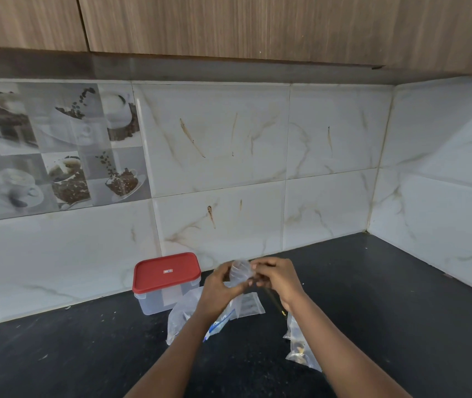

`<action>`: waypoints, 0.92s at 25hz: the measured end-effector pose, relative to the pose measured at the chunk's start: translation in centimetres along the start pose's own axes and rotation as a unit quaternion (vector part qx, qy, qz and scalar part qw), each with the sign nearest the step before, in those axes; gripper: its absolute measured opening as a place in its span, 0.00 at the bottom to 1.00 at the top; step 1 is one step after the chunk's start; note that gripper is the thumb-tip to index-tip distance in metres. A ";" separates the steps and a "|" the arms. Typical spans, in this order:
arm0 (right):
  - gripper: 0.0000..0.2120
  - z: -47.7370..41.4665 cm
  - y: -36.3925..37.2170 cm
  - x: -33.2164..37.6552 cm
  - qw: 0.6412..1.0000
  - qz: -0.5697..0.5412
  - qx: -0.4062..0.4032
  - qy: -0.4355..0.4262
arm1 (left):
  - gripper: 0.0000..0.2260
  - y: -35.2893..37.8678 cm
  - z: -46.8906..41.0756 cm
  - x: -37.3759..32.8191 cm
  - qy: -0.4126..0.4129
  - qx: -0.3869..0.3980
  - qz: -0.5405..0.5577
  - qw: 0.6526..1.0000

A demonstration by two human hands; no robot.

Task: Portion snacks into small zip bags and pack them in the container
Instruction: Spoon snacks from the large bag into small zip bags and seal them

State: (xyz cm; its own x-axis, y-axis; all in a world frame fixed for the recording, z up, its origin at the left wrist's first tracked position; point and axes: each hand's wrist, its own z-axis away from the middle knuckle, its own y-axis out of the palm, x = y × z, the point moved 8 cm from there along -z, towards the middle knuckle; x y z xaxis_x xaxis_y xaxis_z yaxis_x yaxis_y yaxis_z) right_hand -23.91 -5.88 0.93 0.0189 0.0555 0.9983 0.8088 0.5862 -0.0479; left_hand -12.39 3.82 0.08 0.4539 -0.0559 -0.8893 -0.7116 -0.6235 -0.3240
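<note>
Left hand [219, 286] and right hand [275, 278] both pinch a small clear zip bag [240, 272] above the bench [372, 297], just right of the red-lidded container [157, 301]; film likely limp, slippery, best gripped at the zip rim.

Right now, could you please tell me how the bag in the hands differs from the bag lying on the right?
The held bag is raised, gripped by the left hand and right hand; the right bag lies on the counter. The right bag shows brown snack pieces; the held bag looks mostly clear. Both are transparent plastic.
</note>
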 end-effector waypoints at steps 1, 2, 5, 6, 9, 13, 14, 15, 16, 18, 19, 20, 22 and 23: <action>0.06 -0.2 -0.2 -0.5 0.999 -0.032 -0.024 0.005 | 0.18 -1.0 -0.2 -0.1 -0.007 -0.023 0.042 0.999; 0.07 -0.4 -0.3 -0.8 0.999 -0.009 -0.044 0.002 | 0.18 -1.9 -0.4 -0.1 -0.012 -0.045 0.074 0.996; 0.07 -0.3 1.3 -2.1 0.976 0.213 -0.005 -0.042 | 0.19 -4.1 -1.1 0.1 -0.017 -0.077 0.104 0.992; 0.08 -0.1 2.4 -2.6 0.960 0.273 0.032 -0.060 | 0.19 -4.4 -1.2 0.3 -0.018 -0.077 0.100 0.992; 0.09 0.3 4.4 -4.5 0.924 0.365 0.096 -0.067 | 0.19 -4.9 -0.8 0.9 -0.021 -0.074 0.066 0.995; 0.14 0.2 4.9 -5.8 0.891 0.421 0.126 -0.109 | 0.15 -5.7 0.0 1.5 -0.022 -0.096 0.019 0.995; 0.15 0.3 5.1 -5.9 0.878 0.441 0.129 -0.132 | 0.14 -5.8 0.1 1.5 -0.020 -0.101 0.009 0.995; 0.15 0.3 5.2 -5.8 0.869 0.453 0.124 -0.152 | 0.12 -5.9 0.2 1.4 -0.017 -0.102 0.001 0.995; 0.13 0.2 5.3 -5.7 0.865 0.459 0.112 -0.171 | 0.10 -5.9 0.3 1.3 -0.014 -0.099 -0.015 0.995; 0.11 0.2 5.9 -4.7 0.851 0.474 0.086 -0.208 | 0.09 -5.7 0.5 1.1 -0.013 -0.080 -0.069 0.994; 0.10 0.3 6.4 -4.1 0.844 0.479 0.079 -0.230 | 0.11 -5.4 0.6 0.9 -0.012 -0.058 -0.108 0.992; 0.09 0.4 7.0 -3.6 0.838 0.478 0.070 -0.253 | 0.15 -4.9 0.7 1.0 -0.009 -0.030 -0.149 0.988; 0.08 0.6 7.8 -2.7 0.843 0.458 0.043 -0.278 | 0.24 -3.9 1.0 1.8 -0.010 0.020 -0.208 0.978; 0.07 0.7 8.0 -2.3 0.851 0.436 0.025 -0.292 | 0.26 -3.7 1.1 2.2 -0.018 0.031 -0.210 0.977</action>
State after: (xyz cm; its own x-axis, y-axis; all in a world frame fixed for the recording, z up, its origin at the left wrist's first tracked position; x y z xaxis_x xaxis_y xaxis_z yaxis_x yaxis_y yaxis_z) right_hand -17.90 -0.79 -1.79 0.2922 0.8705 0.3960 0.6105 0.1489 -0.7779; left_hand -9.33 6.91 -1.08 0.6946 0.2239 -0.6836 -0.4972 -0.5373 -0.6813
